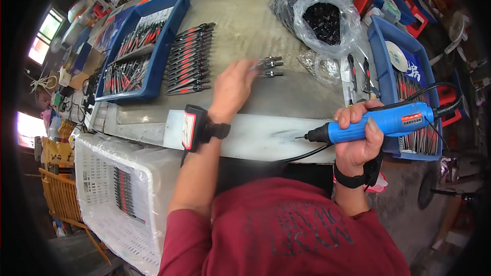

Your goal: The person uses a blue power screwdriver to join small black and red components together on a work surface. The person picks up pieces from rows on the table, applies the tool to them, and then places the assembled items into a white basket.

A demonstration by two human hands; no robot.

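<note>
My right hand (358,143) is wrapped round a blue electric screwdriver (388,123), whose thin bit points left over a pale board (261,135) at the table's near edge. My left hand (234,89) reaches over the table, its fingertips blurred by motion beside a few short dark parts with metallic ends (271,66). Whether the fingers grip one of those parts cannot be made out. Left of that hand lies a neat row of slim black-and-red pointed tools (189,61). A black device is strapped to my left wrist.
A blue tray (156,79) of similar tools stands at the left. Back right are a clear plastic bag (330,38) of small black parts, small shiny metal pieces (319,65) and another blue tray (391,145). A white plastic crate (123,163) stands lower left; a black cable trails from the screwdriver.
</note>
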